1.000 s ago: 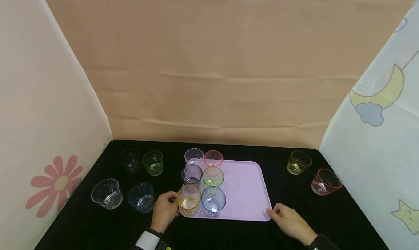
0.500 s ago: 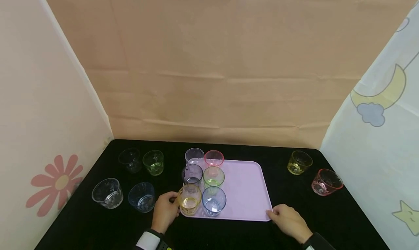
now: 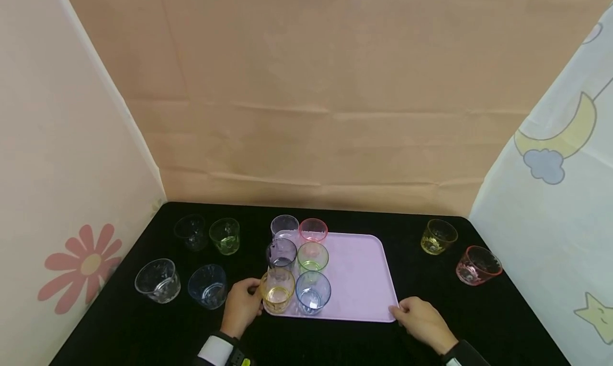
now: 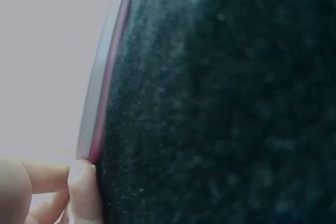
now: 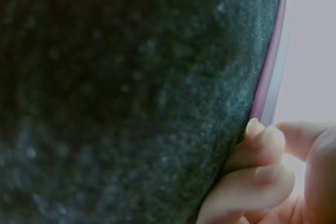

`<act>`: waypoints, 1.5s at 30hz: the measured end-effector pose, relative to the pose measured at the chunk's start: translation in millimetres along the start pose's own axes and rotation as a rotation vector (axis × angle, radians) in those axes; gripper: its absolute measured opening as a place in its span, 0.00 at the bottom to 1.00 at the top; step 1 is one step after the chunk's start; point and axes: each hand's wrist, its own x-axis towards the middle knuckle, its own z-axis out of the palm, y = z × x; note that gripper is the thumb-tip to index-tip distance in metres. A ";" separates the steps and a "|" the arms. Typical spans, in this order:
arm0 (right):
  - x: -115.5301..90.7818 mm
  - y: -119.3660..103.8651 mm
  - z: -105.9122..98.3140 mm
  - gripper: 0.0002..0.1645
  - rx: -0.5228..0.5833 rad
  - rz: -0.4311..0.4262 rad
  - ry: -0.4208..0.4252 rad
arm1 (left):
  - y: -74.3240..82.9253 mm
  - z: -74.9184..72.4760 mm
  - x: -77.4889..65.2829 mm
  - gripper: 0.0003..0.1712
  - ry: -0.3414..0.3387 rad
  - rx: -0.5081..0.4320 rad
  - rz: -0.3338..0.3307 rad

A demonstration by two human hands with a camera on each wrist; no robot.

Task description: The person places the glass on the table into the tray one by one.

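Note:
A pale pink tray [image 3: 359,275] lies on the black table. My left hand [image 3: 241,306] grips its edge at the front left corner, beside the yellow glass [image 3: 277,297]. At the front right corner my right hand [image 3: 422,322] pinches the rim between thumb and curled fingers. Both wrist views show fingertips at the tray rim [image 4: 100,77]. The tray's left half carries two columns of upright glasses: a light purple glass [image 3: 284,223], a dark purple glass [image 3: 281,254], a red-rimmed glass [image 3: 313,226], a green glass [image 3: 313,262], a blue glass [image 3: 313,297] and the yellow one.
Left of the tray stand a clear glass [image 3: 160,286], a dark blue glass [image 3: 208,291], a dark glass [image 3: 191,235] and a green glass [image 3: 226,241]. At right are a yellow glass [image 3: 436,241] and a tilted red-rimmed glass [image 3: 474,270]. Walls enclose the table.
My right wrist has drawn slightly inward while the fingers stay on the tray's corner. The left hand, tray and glasses keep their places.

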 end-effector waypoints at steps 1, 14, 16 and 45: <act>0.1 0.5 0.2 0.20 0.004 0.003 -0.004 | 0.3 -0.3 -0.3 0.10 -0.004 -0.008 -0.006; 2.0 3.1 3.6 0.20 -0.010 0.009 -0.008 | 1.9 -5.0 -2.1 0.14 -0.072 -0.090 0.000; 1.7 2.7 3.2 0.20 -0.012 0.017 -0.015 | 1.5 -4.7 -2.0 0.13 -0.069 -0.080 0.006; 3.6 0.2 1.4 0.20 -0.014 0.014 -0.028 | 35.5 -20.7 -13.8 0.09 0.201 -0.134 0.198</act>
